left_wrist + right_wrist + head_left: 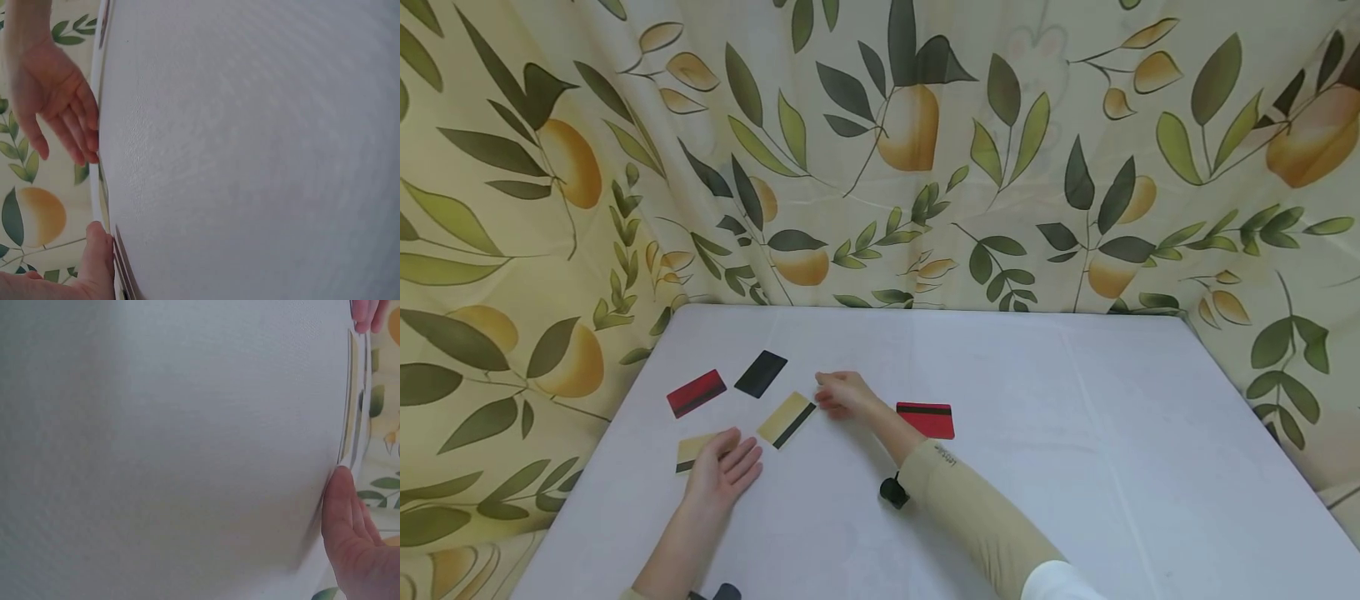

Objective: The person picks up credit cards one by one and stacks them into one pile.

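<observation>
My left hand (718, 475) is turned palm up with its fingers loosely extended and nothing in it. It partly hides a gold card (688, 455) with a dark stripe. Another striped gold card (787, 420) lies between the two hands. Just right of that card, my right hand (847, 395) hovers or rests low over the table with loosely bent fingers; no held thing shows. In the right wrist view, the right hand (353, 528) appears beside a gold card (350, 394). Low in the left wrist view is the left hand (94, 265).
A red card (697, 393) and a black card (761, 373) lie at the far left. To the right of my right forearm is a second red card (925, 421). All lie on a white-covered table (1075, 433), backed by a fruit-patterned curtain (880, 217).
</observation>
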Demonstrator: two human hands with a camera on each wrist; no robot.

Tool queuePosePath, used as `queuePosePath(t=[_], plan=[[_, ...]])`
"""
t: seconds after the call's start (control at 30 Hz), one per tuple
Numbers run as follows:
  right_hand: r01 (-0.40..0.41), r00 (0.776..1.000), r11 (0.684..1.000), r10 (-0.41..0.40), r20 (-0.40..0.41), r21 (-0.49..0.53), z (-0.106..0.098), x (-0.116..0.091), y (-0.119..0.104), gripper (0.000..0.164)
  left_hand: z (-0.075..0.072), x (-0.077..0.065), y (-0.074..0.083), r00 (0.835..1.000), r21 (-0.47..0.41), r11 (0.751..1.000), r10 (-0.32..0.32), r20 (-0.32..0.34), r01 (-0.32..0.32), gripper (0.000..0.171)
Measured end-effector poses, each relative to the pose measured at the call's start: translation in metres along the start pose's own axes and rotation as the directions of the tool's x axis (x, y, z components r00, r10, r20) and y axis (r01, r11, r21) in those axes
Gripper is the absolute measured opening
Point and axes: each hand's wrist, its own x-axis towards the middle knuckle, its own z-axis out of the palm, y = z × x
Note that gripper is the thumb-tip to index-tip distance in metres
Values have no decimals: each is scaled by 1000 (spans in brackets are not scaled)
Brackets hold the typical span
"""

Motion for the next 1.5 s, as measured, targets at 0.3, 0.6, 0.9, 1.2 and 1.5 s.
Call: queuePosePath(t=[0.3, 0.6, 0.9, 1.2, 1.5], plan=[[6, 999, 999, -3, 53, -46, 1, -4, -2, 41, 5, 3, -4, 1000, 6, 1000, 9, 21, -9, 61], [21, 997, 999, -18, 80, -27, 4, -6, 0, 40, 9, 7, -5, 999, -14, 1000, 7, 37, -6, 59], [7, 997, 1000, -5, 71, -21, 2, -10, -2, 44, 13, 10, -3, 999, -8, 1000, 18, 39, -17, 56], [-36, 999, 999, 37, 29, -7, 6, -10, -6, 46, 20, 13, 0, 998, 51, 997, 57, -1, -57, 53], [-33, 999, 992, 30, 28, 122, 2, 49, 33, 47, 20, 12, 2, 997, 39, 998, 54, 53, -56, 55]])
